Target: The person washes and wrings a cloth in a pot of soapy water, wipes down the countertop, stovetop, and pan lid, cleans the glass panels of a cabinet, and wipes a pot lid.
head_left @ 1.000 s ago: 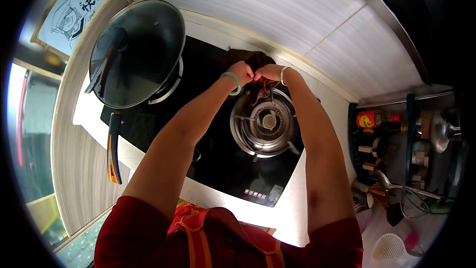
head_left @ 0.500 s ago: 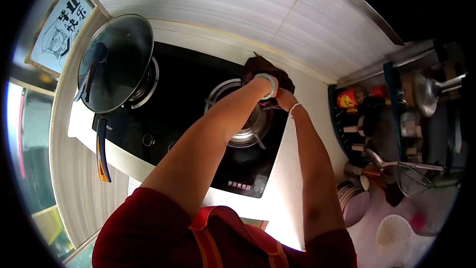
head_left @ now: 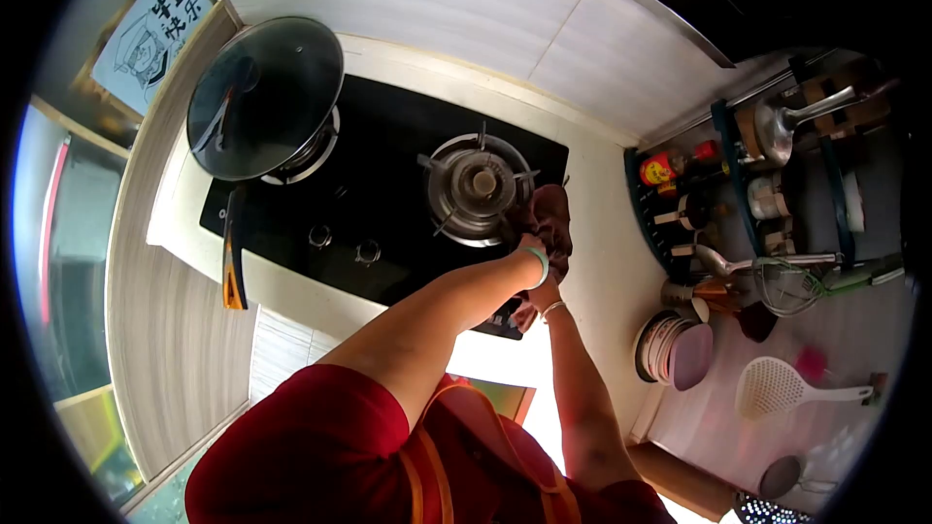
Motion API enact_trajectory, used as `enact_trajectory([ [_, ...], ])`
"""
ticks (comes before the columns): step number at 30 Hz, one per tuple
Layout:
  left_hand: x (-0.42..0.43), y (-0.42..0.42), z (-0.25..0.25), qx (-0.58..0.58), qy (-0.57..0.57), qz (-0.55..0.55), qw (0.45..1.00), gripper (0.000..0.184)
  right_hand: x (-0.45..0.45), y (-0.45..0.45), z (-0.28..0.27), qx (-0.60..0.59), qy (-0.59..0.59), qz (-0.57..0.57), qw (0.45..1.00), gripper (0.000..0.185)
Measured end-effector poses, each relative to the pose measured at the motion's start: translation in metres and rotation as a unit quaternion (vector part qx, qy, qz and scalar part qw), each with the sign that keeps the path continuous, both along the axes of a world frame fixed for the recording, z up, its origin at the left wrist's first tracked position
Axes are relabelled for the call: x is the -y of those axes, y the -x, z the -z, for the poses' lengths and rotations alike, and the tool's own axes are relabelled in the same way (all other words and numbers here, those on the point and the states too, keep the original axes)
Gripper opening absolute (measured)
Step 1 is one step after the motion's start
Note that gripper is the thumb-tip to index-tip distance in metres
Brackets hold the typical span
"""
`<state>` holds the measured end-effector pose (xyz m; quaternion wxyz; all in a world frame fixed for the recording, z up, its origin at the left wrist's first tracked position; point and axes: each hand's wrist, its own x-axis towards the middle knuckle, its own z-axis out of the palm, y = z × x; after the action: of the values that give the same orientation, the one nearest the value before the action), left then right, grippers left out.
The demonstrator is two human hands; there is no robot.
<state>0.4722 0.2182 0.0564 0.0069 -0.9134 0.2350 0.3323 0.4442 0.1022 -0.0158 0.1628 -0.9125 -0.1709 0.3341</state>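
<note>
Cloth (head_left: 551, 216) lies bunched at the left hand (head_left: 531, 243) and right hand (head_left: 547, 291), fingers too hidden to tell their grip. Loose folds beside the burner (head_left: 483, 182), just beyond the left hand, could snag a pan support (head_left: 527, 175), tugging it askew.

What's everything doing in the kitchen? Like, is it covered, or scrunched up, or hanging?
Pan: covered
Glass lid: on the pan
Right burner: no pan on it, no flame showing
Cloth: scrunched, under both hands
Bowls: stacked
White slotted spoon: hanging
</note>
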Motion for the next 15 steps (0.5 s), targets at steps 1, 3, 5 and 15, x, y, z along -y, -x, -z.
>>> enact_trajectory([
  [1, -0.001, 0.016, 0.002, 0.008, -0.007, 0.043, 0.999, 0.042, -0.011, 0.020, -0.021, -0.036, 0.052, 0.043, 0.997, 0.036],
  [3, -0.011, 0.045, 0.005, 0.017, -0.016, 0.086, 0.996, 0.040, 0.000, 0.056, 0.023, 0.197, 0.161, -0.174, 0.951, 0.040],
  [5, -0.028, 0.077, 0.008, 0.078, -0.004, 0.091, 0.993, 0.037, -0.013, 0.075, 0.023, 0.145, 0.149, -0.150, 0.966, 0.041],
  [15, -0.168, 0.212, 0.033, 0.177, 0.082, -0.174, 0.965, 0.021, -0.166, 0.149, -0.050, -0.032, -0.043, -0.033, 0.998, 0.034],
])
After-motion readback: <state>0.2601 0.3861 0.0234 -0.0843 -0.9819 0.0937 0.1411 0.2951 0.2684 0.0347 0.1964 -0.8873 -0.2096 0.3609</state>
